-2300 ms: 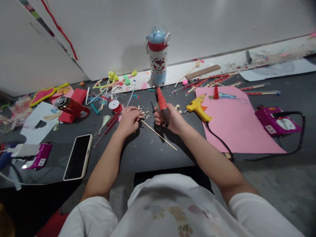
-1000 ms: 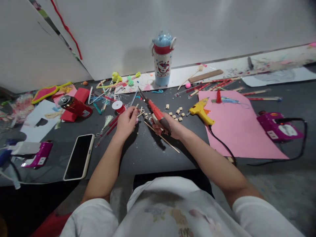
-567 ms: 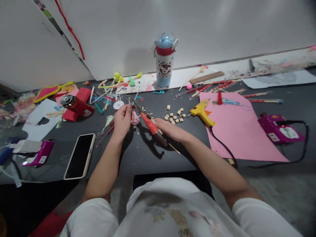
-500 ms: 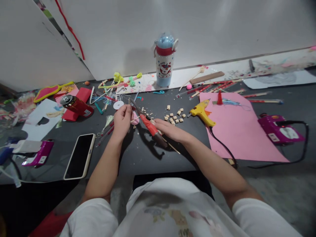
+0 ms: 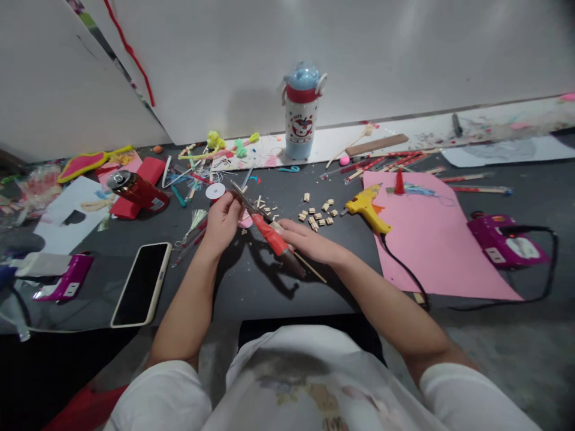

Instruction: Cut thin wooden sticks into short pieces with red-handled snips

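1. The right hand (image 5: 305, 238) is wrapping its fingers around the handles of a metal-bladed cutting tool with red-covered grips (image 5: 271, 236).
2. The tool is slanting above the dark grey tabletop (image 5: 269, 302), its blades pointing up and left to the other hand.
3. The left hand (image 5: 223, 216) is curling its fingers inward, with thumb and fingertips close together at the blade tips; whether anything is sitting between them, I cannot tell.
4. A long, thin, pale wooden stick (image 5: 311, 267) is lying on the tabletop, partly hidden under the right hand and the tool.
5. Short, pale wooden pieces (image 5: 318, 216) are lying loosely grouped beyond the right hand, left of a yellow plastic glue gun (image 5: 369, 209).
6. The glue gun is resting partly on a pink sheet of paper (image 5: 440, 245).
7. A white-and-red spool (image 5: 215, 191) is standing just beyond the left hand.
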{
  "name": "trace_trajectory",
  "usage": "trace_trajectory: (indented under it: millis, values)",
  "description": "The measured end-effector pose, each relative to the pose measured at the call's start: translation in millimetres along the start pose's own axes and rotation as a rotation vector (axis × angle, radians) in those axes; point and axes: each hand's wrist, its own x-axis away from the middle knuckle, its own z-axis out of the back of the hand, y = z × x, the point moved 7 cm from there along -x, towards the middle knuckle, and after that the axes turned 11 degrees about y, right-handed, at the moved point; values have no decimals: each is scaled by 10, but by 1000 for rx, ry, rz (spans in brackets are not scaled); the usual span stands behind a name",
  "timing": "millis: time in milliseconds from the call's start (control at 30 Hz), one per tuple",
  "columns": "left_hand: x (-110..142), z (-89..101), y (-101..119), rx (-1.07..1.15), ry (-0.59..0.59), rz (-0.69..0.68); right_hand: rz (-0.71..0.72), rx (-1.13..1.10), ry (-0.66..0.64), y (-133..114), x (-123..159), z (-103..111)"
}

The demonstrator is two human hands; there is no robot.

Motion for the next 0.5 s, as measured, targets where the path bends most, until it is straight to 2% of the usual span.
trace_trajectory:
  millis: [233, 367, 500]
  values:
    - [-14, 53, 45, -4, -22, -62, 26, 9, -30, -49, 12, -29]
    - [-9, 56, 23, 4, -33, -57, 42, -62, -72, -62, 14, -67]
    - [-14, 52, 27, -15, -40, -59, 25, -30, -68, -70, 27, -78]
